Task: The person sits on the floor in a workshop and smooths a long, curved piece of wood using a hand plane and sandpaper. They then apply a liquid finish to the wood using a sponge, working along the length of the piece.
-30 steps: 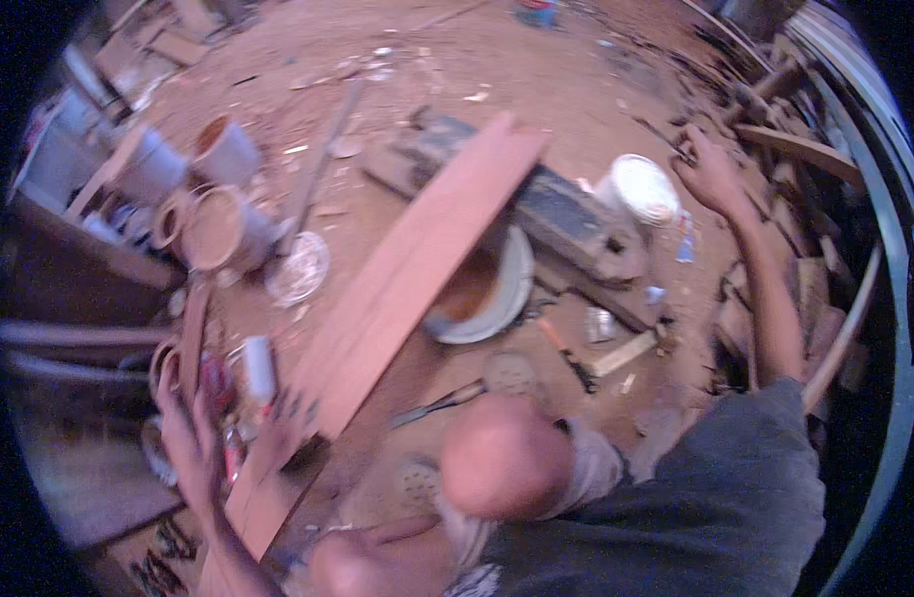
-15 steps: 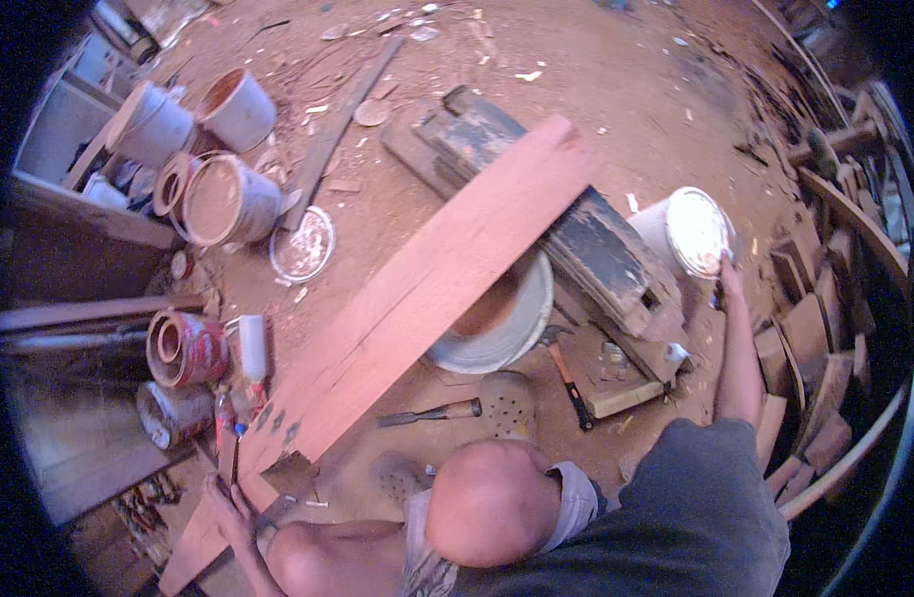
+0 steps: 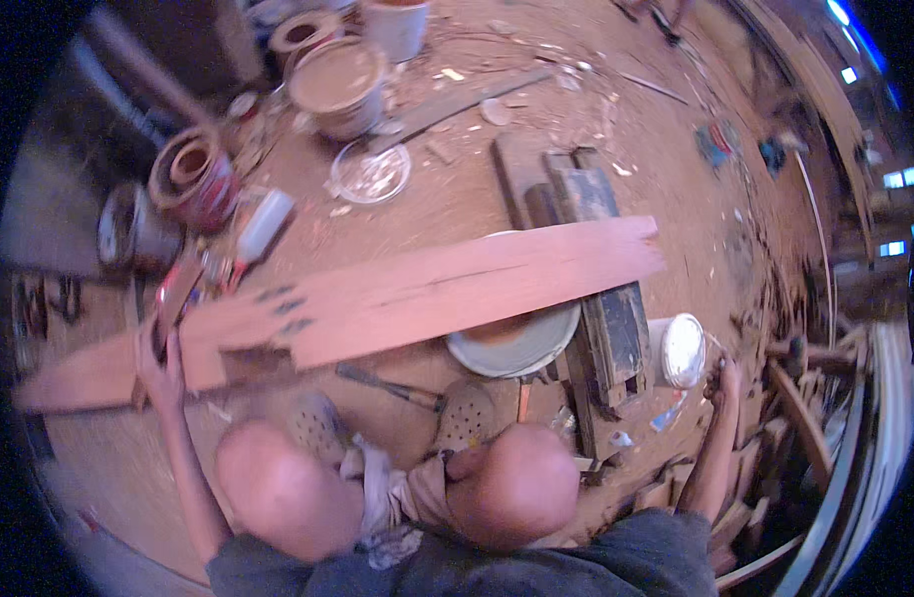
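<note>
Crossing above the white basin (image 3: 516,360) and the dark timber block (image 3: 624,333): one long board (image 3: 417,289), just ahead of the knees; pinkish-brown, matte, broad face up; thin dark crack along the grain mid-length, three short dark marks left of it, pale uneven right end past the block; dark step in the near edge, then a taper to a tip at far left; can't tell if that left part is one piece with the rest or a second one under it.

Left hand (image 3: 160,370) is over the tapered part, fingers toward the far edge; a slim brown strip (image 3: 178,294) sits right by the fingertips; can't tell if the fingers are clamped on anything. Right hand (image 3: 727,380) is clear of the board, fingers bent, just beside the white bucket (image 3: 679,351); blur hides whether it grips something.

Chisel-like tool (image 3: 389,386) on the ground between board and shoes; beyond the board, a white bottle (image 3: 266,224), red can (image 3: 191,179), pale round lid (image 3: 370,171), brown-topped tub (image 3: 337,85); any print on can or bottle is too blurred to read.
</note>
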The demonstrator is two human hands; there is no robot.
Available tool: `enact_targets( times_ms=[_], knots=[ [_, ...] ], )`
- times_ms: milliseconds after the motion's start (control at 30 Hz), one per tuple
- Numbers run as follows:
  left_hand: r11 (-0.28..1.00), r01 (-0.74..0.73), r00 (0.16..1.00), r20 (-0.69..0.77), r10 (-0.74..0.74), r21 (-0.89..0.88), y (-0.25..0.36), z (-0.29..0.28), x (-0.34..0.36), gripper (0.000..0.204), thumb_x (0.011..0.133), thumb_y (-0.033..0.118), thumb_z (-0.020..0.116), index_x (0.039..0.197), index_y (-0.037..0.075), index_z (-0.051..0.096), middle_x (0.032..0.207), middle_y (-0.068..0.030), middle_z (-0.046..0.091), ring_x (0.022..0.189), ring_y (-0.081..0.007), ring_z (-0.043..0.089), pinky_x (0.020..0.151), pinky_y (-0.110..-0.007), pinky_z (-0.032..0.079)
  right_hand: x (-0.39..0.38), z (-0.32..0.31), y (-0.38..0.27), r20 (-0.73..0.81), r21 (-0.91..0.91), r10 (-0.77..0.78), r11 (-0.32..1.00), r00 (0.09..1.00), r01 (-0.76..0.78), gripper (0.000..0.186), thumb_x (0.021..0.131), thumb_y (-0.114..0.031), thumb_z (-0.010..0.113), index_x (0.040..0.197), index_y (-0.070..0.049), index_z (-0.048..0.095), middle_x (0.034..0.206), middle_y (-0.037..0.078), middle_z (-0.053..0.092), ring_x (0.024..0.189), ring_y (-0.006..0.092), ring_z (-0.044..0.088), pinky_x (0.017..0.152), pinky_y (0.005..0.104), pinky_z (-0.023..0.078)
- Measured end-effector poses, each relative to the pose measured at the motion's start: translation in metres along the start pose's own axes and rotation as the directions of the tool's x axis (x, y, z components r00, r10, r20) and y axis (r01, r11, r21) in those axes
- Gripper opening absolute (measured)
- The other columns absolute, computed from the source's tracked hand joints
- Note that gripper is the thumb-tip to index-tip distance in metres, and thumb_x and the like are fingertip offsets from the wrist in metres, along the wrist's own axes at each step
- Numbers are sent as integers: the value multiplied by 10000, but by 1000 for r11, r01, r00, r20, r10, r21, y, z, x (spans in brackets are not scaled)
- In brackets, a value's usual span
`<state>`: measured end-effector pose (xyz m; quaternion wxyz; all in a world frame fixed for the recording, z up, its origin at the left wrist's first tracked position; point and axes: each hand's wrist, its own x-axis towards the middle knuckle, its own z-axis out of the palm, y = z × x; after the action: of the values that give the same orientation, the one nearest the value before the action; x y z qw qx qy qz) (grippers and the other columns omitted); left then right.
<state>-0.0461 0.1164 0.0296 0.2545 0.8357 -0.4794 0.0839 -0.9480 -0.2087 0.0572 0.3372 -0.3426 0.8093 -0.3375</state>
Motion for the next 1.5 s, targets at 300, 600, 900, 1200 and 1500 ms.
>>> enact_targets(
  times_ms=[300,600,900,1200,1500],
  knots=[
    [998,19,998,65,-16,-59,-10,-8,11,382,886,328,685,1184,92,646,1188,-205,591,1078,-397,579,910,-434,485,-77,-47,-244,-288,-105,-499,865,818,491,465,891,-557,604,805,-104,665,524,-36,410,418,118,372,413,321,316],
    [980,-156,979,110,169,-122,-22,-22,5,374,844,239,730,1195,132,657,1238,-193,567,1113,-391,565,932,-438,471,-216,25,-384,-84,35,-731,677,677,735,321,923,-421,602,983,-116,681,554,-75,401,438,62,365,418,260,312],
    [993,-19,980,195,42,-120,-61,-42,-16,464,872,212,684,1312,121,569,1379,-203,481,1258,-403,462,1052,-459,385,-215,281,-399,323,-18,-569,795,756,606,239,932,-327,613,1058,-134,673,588,-91,417,464,30,373,428,216,300],
    [986,-66,954,279,106,-151,-36,-62,-2,586,866,295,688,1377,75,505,1426,-198,448,1306,-405,421,1081,-477,351,-252,467,-315,715,-247,-604,255,354,935,348,921,-336,609,850,5,626,642,24,557,536,136,511,493,327,426],
    [997,-68,996,57,70,-38,-49,-10,-2,574,931,536,538,1232,55,627,1229,-173,629,1153,-373,573,974,-480,404,-270,472,-292,979,-122,-105,376,173,919,300,976,-266,557,1020,-4,697,881,99,718,776,161,650,730,328,521]
  ],
)
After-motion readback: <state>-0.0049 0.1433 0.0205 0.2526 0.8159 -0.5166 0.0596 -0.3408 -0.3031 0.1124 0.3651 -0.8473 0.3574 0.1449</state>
